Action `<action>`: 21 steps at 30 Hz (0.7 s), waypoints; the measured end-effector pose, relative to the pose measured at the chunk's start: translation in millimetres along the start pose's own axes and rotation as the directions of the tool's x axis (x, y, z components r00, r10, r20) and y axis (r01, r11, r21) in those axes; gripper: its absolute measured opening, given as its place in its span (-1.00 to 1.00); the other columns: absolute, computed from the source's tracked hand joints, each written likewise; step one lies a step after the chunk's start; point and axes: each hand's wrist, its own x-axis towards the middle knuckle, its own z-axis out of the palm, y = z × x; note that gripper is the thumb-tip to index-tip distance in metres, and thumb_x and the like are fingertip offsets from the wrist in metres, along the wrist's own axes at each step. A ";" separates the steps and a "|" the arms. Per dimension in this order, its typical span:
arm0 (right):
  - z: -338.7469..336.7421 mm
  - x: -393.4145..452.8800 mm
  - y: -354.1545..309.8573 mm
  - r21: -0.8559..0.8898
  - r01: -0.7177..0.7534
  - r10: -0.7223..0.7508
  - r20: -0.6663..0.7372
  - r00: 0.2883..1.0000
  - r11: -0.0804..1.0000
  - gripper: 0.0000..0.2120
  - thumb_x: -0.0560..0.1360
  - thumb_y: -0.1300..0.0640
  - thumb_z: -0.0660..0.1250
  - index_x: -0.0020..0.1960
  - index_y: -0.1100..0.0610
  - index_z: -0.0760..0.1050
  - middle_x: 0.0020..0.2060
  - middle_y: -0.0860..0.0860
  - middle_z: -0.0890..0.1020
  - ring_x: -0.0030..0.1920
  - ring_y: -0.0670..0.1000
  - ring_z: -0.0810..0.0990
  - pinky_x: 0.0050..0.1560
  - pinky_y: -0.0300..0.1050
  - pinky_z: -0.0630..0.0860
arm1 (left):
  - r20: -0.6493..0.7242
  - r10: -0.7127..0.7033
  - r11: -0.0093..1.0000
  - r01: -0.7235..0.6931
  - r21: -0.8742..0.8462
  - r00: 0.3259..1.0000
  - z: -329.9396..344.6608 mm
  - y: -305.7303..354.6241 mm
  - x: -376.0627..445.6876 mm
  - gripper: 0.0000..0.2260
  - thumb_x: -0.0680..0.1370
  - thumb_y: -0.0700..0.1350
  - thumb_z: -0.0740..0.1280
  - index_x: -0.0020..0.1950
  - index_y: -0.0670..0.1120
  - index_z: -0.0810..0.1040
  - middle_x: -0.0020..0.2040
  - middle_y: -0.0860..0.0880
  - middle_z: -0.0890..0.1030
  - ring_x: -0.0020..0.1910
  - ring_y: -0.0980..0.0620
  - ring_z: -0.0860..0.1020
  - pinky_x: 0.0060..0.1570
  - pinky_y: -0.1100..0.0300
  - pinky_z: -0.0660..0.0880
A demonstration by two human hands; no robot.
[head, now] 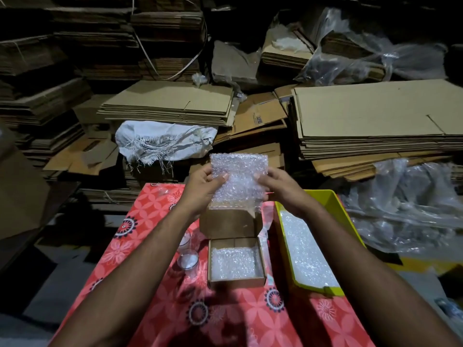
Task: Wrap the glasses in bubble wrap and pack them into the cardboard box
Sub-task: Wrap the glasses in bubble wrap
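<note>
Stacked cardboard (370,113) backed a red table (140,229).
Both hands, left (203,189) and right (283,186), pinched a bubble-wrap sheet (238,176) above the box (236,280); wrap lined the box and filled the yellow bin (333,204); glasses (188,261) stood beside the box.

A single wide-angle view looks forward and down from the person's head, close over the tabletop (155,221), with both forearms reaching in from the bottom edge. It faces stacks of flattened cardboard (370,116) beyond the tabletop's far end. The upper background is dim, probably more stacked cardboard, and straight lines bow toward the edges.
</note>
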 end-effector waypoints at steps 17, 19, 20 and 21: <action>4.2 -6.9 -1.2 0.143 0.050 -0.042 -0.055 0.998 0.989 -0.71 0.57 0.38 0.30 0.26 0.21 0.57 0.17 0.31 0.60 0.05 0.37 0.61 0.05 0.34 0.57 | 0.002 -0.005 0.998 0.005 -0.058 1.000 -4.4 5.3 -8.8 -0.81 0.48 -0.39 0.43 0.04 -0.18 0.65 -0.01 -0.09 0.71 -0.01 -0.04 0.68 -0.06 0.10 0.64; 4.3 -7.5 -2.8 0.248 0.039 -0.030 -0.041 0.999 0.968 -0.62 0.56 0.45 0.23 0.23 0.12 0.62 0.12 0.18 0.64 -0.07 0.33 0.61 -0.16 0.11 0.65 | 0.011 -0.013 0.990 0.015 -0.138 1.000 -2.4 7.8 -10.3 -0.79 0.48 -0.40 0.40 0.03 -0.16 0.66 -0.03 -0.09 0.72 -0.04 -0.09 0.69 -0.07 0.03 0.65; 5.2 -8.3 -3.8 0.304 0.031 -0.023 -0.030 0.999 0.952 -0.61 0.56 0.46 0.21 0.21 0.11 0.64 0.08 0.15 0.65 -0.16 0.29 0.60 -0.29 -0.01 0.66 | 0.020 -0.011 0.985 0.015 -0.171 1.000 -0.8 8.4 -11.2 -0.79 0.50 -0.41 0.36 0.02 -0.16 0.66 -0.06 -0.08 0.72 -0.07 -0.07 0.69 -0.13 0.07 0.64; 6.3 -9.0 -4.1 0.354 0.019 -0.010 -0.027 1.000 0.935 -0.61 0.57 0.46 0.19 0.20 0.12 0.64 0.03 0.15 0.67 -0.25 0.23 0.61 -0.38 -0.11 0.64 | 0.031 -0.012 0.979 0.018 -0.201 0.999 0.7 8.5 -11.9 -0.79 0.53 -0.41 0.32 0.02 -0.16 0.65 -0.10 -0.06 0.72 -0.13 -0.04 0.69 -0.21 0.12 0.63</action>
